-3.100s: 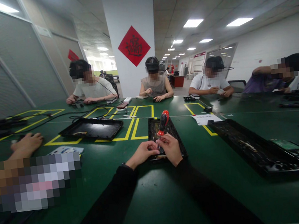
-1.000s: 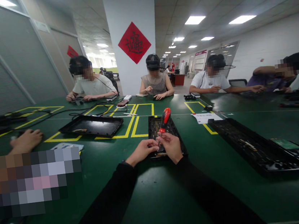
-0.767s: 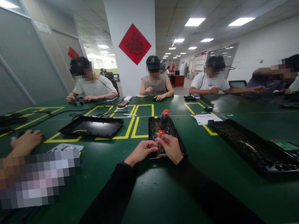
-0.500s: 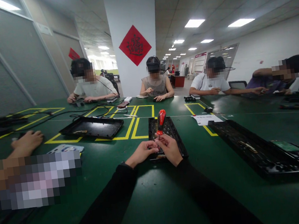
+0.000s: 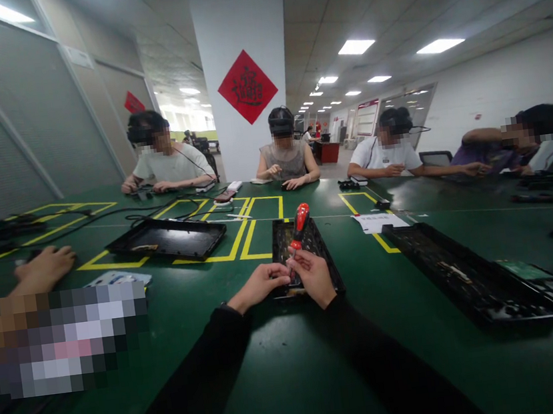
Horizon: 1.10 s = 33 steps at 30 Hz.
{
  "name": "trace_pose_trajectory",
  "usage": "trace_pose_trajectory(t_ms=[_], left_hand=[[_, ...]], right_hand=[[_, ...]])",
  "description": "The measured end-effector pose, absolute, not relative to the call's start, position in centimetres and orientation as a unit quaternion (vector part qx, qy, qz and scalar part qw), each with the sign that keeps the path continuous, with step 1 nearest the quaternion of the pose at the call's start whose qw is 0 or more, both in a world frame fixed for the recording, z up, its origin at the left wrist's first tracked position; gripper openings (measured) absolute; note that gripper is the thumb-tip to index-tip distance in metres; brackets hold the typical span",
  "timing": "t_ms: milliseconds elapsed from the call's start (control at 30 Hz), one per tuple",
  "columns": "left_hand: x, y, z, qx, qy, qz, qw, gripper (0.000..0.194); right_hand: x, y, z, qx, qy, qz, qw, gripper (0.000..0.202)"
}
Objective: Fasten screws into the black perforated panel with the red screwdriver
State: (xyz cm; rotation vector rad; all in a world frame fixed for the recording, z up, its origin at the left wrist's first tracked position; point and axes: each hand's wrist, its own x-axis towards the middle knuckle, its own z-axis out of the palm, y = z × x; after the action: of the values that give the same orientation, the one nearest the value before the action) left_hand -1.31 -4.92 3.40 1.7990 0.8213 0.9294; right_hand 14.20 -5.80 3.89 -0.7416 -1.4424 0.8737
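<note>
A screwdriver (image 5: 300,223) with a red and black handle stands tilted, handle up, over a narrow black plastic tray (image 5: 330,254). Its shaft is pinched in the fingers of my right hand (image 5: 314,277). Beside it, my left hand (image 5: 260,287) has its thumb and fingertips pressed together close to the screwdriver's lower end; whatever they hold is too small to make out. Both hands are above the near end of the tray, in which small dark pieces lie. The screwdriver's tip is hidden by my fingers.
A wide black tray (image 5: 167,240) lies left, a long black tray (image 5: 466,271) right, near a green board (image 5: 523,269). White paper (image 5: 382,222) sits beyond. Another person's hand (image 5: 46,265) rests at the left. Several people sit across the green table (image 5: 288,380), with cables at the left.
The screwdriver's handle leans slightly more to the right. My hands keep their grip over the tray. The whole view has shifted a little.
</note>
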Motion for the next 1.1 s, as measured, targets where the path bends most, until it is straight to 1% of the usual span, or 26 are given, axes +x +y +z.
trace_pose_trajectory(t_ms=[300,500,867,1100], left_hand=[[-1.3,-4.79,3.04,0.734,0.333,0.38,0.453,0.024],[-1.23,-4.75,3.01,0.733,0.337,0.386,0.448,0.023],[-1.32,-4.73,3.37,0.726,0.323,0.383,0.471,0.022],[-1.18,-4.91,3.29,0.727,0.338,0.384,0.458,0.027]], right_hand=[[14.11,-6.06,4.08,-0.326,-0.658,0.354,0.579,0.032],[14.03,-5.88,3.7,-0.336,-0.653,0.323,0.597,0.029],[14.11,-6.09,4.08,-0.34,-0.638,0.349,0.597,0.029],[14.08,-6.2,4.17,-0.35,-0.637,0.338,0.599,0.028]])
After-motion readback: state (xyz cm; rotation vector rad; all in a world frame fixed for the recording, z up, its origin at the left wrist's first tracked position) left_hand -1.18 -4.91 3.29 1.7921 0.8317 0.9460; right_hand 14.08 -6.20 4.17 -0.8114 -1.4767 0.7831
